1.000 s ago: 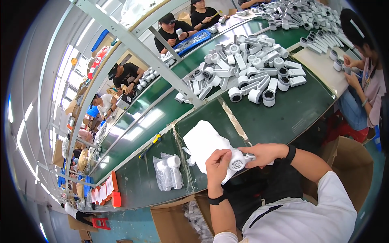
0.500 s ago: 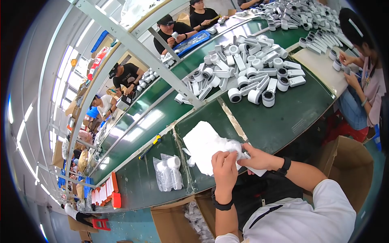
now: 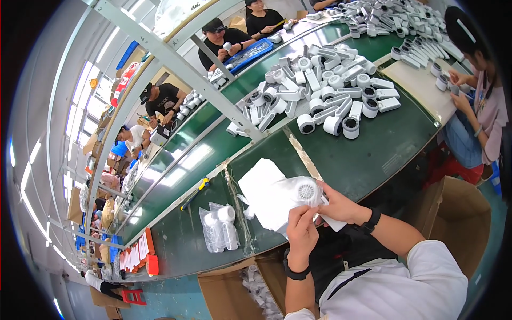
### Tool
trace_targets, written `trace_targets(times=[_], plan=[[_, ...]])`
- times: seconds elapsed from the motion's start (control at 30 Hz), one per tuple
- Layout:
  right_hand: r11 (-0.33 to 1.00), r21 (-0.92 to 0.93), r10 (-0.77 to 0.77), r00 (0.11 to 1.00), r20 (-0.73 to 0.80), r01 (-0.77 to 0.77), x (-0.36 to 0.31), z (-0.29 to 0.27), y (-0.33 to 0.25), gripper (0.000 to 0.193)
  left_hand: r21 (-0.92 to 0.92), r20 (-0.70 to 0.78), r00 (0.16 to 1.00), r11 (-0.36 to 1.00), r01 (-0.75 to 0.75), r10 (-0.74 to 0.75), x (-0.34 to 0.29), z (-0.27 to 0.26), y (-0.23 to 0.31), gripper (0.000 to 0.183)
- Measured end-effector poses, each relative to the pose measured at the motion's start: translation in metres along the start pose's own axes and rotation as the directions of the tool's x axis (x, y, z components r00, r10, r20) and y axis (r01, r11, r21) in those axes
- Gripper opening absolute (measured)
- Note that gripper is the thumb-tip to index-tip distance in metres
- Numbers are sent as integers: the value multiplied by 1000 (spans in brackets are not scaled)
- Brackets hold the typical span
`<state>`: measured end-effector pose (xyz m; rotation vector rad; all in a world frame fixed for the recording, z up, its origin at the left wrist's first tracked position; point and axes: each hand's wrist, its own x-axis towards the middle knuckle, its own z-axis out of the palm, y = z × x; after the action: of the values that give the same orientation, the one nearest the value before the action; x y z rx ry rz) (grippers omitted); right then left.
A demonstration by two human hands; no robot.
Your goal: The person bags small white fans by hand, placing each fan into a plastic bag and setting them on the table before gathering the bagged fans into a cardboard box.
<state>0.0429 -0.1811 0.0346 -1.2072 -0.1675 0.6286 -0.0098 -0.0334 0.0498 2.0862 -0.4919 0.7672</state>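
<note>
Head view: two bare hands, close together on one white handheld device (image 3: 306,190), its single round grille face up just beyond the left fingertips.
Left hand (image 3: 302,231): fingertips pinched on thin film at the device's near side.
Right hand (image 3: 344,206): fingers curled around the device below its head — partly hidden; the pale handle juts out beneath them.
Wristbands (image 3: 369,221): two, dark, one behind each hand.
White sheets (image 3: 258,184): one pile, just left of the device and beyond the left fingers; sheets too merged to count.
Wrapped devices (image 3: 227,215): two, clear-bagged, well left of the left fingers.
Cutter (image 3: 195,193): one, yellow and black, farther left.
Loose devices (image 3: 332,126): one large heap, well beyond both hands — too overlapped to count.
Open cartons (image 3: 460,213): two, one right of the right fingers, one nearer than the left fingers and to their left, with bagged pieces inside.
</note>
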Motion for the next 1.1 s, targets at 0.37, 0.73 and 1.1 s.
trace_targets(times=[0.37, 0.73, 1.1], plan=[[993, -12, -115, 980, -160, 114, 5, 3, 10, 62, -582, 178, 928, 725, 367, -327, -21, -17, -11, 23], [482, -815, -700, 702, -136, 323, 5, 23, 10, 18, -826, 426, 634, 9, 564, -646, -31, 13, -22, 47], [463, -732, -788, 611, -80, 500, -20, 25, 39, 13, -920, 153, 451, 39, 390, -879, -11, -1, -28, 44]])
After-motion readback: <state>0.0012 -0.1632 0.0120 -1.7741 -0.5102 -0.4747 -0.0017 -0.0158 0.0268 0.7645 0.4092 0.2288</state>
